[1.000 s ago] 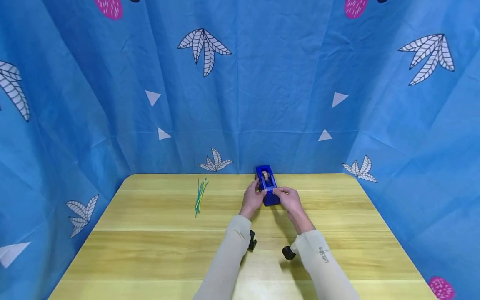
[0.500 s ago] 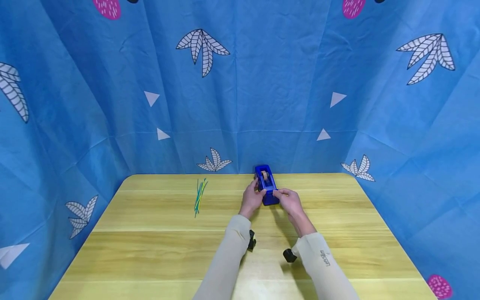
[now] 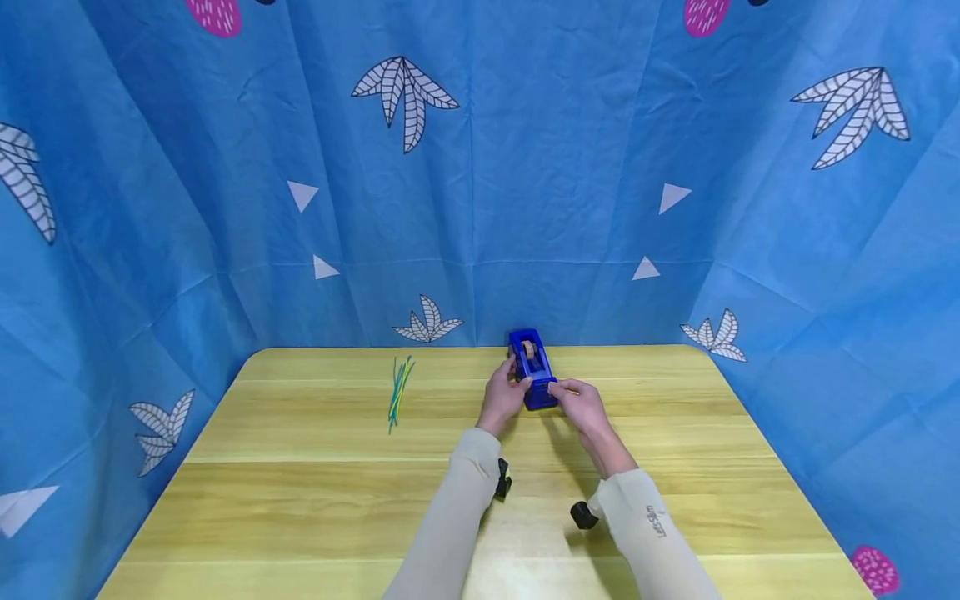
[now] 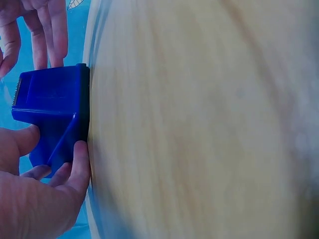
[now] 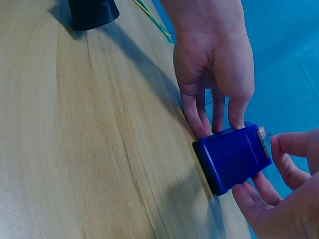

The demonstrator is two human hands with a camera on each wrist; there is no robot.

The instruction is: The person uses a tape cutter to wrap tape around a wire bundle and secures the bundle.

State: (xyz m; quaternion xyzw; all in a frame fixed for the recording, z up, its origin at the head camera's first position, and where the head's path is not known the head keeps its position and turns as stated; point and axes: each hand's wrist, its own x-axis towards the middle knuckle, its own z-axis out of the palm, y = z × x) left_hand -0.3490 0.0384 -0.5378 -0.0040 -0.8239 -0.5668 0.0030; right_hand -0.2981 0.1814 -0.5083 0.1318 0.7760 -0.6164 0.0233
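A blue tape dispenser (image 3: pixel 540 393) stands near the table's far edge, a small roll of tape (image 3: pixel 528 349) in its well. My left hand (image 3: pixel 502 396) grips it from the left; in the left wrist view, thumb and fingers (image 4: pixel 79 167) press against its body. At the toothed cutter (image 5: pixel 264 143), my right hand (image 3: pixel 582 406) pinches the clear tape end (image 5: pixel 269 135) between thumb and index finger. The other right fingers lie along the dispenser's side in the right wrist view.
Several green and yellow thin strips (image 3: pixel 400 394) lie in a loose bundle left of the dispenser on the wooden table (image 3: pixel 300 500). A blue patterned curtain (image 3: pixel 555 167) hangs right behind the table. Black wrist cameras (image 3: pixel 583 515) sit under the sleeves.
My right hand and forearm have shifted slightly right and toward me. The left hand keeps its hold, and the dispenser stays in place.
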